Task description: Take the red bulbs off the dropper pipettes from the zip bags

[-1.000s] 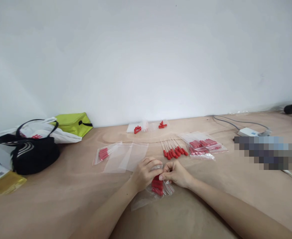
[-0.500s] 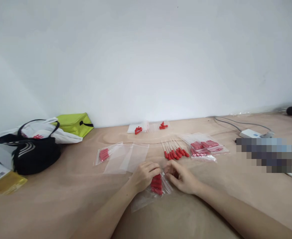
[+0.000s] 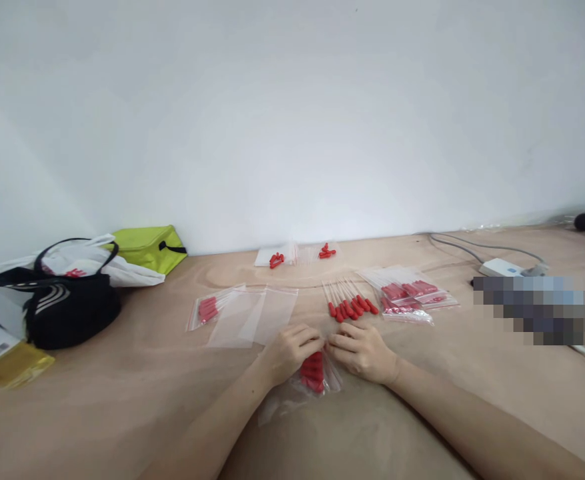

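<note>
**Left hand [image 3: 288,353] and right hand [image 3: 365,353] at a clear bag [image 3: 332,382] with red bits inside**

In the head view, the person has both hands close together over the brown table [image 3: 122,420]. The clear bag is between them, near the front, and fat red ends [image 3: 312,373] show through it. The left hand is on top of one part of the bag. Its fingers are bent and close together, and they hold the bag. The right hand is just beside it. Its fingers are curled in, with the tips at the bag's edge. I cannot tell if they pinch it.

Just behind the right hand is a row of loose sticks [image 3: 351,307] with red ends. Their red ends point to the person. Next to them, on the right, is a pile of filled bags [image 3: 420,291] with more red ends. Behind the left hand are some flat bags [image 3: 272,320], and beside those is one bag with red-ended sticks [image 3: 208,309]. Near the wall [image 3: 292,120] are two small heaps of red bits, the left heap [image 3: 276,260] and the right heap [image 3: 327,252].

Far left are a black bag [image 3: 72,313], a white plastic bag [image 3: 137,272] and a green bag [image 3: 145,245]. Far right, a grey wire [image 3: 492,241] lies behind a white block [image 3: 500,268].
</note>
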`<state>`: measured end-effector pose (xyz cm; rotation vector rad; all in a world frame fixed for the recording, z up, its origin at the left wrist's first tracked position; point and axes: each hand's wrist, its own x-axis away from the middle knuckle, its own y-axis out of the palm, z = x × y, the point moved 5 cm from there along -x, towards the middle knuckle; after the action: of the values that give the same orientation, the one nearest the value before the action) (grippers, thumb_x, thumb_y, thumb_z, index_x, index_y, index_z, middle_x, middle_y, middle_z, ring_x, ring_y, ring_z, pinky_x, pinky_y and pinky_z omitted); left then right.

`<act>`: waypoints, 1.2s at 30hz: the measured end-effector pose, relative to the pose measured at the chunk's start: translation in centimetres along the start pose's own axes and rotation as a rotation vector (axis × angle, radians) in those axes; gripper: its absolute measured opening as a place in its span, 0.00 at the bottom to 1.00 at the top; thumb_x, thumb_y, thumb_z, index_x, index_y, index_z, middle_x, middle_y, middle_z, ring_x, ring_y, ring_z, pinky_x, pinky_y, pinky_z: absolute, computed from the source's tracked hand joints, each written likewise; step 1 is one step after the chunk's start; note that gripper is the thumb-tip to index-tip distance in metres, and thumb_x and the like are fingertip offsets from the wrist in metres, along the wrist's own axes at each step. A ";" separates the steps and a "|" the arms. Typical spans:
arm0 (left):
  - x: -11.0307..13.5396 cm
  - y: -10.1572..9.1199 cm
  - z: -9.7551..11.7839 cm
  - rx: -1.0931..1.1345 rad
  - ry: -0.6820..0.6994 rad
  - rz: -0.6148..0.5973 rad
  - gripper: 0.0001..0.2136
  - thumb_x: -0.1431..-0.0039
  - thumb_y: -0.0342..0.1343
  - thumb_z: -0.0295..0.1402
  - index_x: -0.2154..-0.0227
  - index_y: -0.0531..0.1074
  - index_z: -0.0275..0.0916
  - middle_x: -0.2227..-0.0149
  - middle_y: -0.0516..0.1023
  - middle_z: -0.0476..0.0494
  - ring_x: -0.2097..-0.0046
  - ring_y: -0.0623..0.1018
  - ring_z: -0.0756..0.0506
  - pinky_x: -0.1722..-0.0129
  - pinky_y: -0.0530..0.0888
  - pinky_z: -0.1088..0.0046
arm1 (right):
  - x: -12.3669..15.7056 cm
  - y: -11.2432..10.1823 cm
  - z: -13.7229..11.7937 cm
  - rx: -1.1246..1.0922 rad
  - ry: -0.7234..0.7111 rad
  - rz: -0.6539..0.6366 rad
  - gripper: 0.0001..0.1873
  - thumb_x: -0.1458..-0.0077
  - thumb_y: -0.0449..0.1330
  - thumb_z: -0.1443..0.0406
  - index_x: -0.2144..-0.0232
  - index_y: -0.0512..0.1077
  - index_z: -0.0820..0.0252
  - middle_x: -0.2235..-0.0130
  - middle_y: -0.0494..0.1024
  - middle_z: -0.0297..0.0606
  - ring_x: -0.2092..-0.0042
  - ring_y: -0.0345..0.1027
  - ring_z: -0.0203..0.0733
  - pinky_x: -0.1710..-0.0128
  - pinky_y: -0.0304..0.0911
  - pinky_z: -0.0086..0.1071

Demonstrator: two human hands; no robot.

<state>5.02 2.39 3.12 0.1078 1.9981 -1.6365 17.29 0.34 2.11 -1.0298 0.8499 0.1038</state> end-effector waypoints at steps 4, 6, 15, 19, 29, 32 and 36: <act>-0.1 0.5 0.2 -0.080 0.059 -0.038 0.14 0.37 0.39 0.28 0.72 0.69 0.34 0.70 0.71 0.44 0.67 0.69 0.49 0.68 0.68 0.74 | 0.0 0.9 -0.1 0.006 -0.066 -0.099 0.14 0.40 0.46 0.68 0.75 0.68 0.58 0.71 0.72 0.33 0.70 0.57 0.33 0.74 0.45 0.32; -0.2 0.8 0.4 -0.095 0.093 -0.062 0.15 0.37 0.38 0.28 0.73 0.68 0.35 0.70 0.71 0.45 0.67 0.69 0.49 0.68 0.68 0.74 | -0.1 1.3 -0.2 0.003 -0.101 -0.137 0.15 0.40 0.45 0.68 0.76 0.66 0.59 0.72 0.71 0.33 0.70 0.57 0.34 0.74 0.44 0.32; -0.3 0.1 -0.3 -0.009 0.022 -0.134 0.14 0.37 0.36 0.27 0.68 0.67 0.36 0.67 0.70 0.45 0.65 0.71 0.50 0.68 0.70 0.76 | 0.1 1.7 0.4 -0.030 -0.111 -0.272 0.12 0.41 0.47 0.69 0.73 0.66 0.59 0.71 0.71 0.34 0.67 0.58 0.35 0.71 0.48 0.31; 0.3 -0.8 -0.6 0.164 -0.239 -0.045 0.12 0.38 0.41 0.31 0.54 0.64 0.39 0.58 0.72 0.43 0.57 0.72 0.48 0.58 0.71 0.71 | 0.7 1.0 1.3 -0.186 0.087 -0.259 0.08 0.46 0.49 0.69 0.73 0.68 0.61 0.71 0.72 0.38 0.65 0.59 0.38 0.66 0.52 0.33; 4.1 -0.2 1.1 0.310 -0.444 -0.194 0.29 0.46 0.52 0.39 0.43 0.51 0.40 0.44 0.62 0.37 0.44 0.63 0.41 0.47 0.64 0.58 | 0.7 1.5 2.1 -0.761 0.533 -0.209 0.11 0.49 0.53 0.70 0.65 0.73 0.57 0.66 0.74 0.37 0.63 0.63 0.37 0.61 0.58 0.33; 3.4 -0.2 0.6 0.366 -0.423 -0.158 0.28 0.46 0.53 0.37 0.44 0.52 0.41 0.46 0.64 0.39 0.45 0.64 0.42 0.48 0.65 0.60 | 0.7 2.0 2.2 -0.721 0.593 -0.228 0.10 0.47 0.53 0.66 0.64 0.74 0.57 0.68 0.73 0.38 0.64 0.63 0.38 0.63 0.58 0.32; 2.6 0.1 -0.2 0.418 -0.443 -0.126 0.26 0.46 0.53 0.36 0.45 0.54 0.42 0.47 0.65 0.39 0.45 0.65 0.43 0.48 0.66 0.60 | 0.9 2.4 2.5 -0.717 0.636 -0.289 0.14 0.47 0.54 0.58 0.63 0.73 0.59 0.69 0.72 0.39 0.65 0.62 0.39 0.62 0.58 0.34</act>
<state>2.74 1.89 1.86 -0.2147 1.3421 -1.9375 18.29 3.36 0.42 -1.9073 1.2630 -0.1927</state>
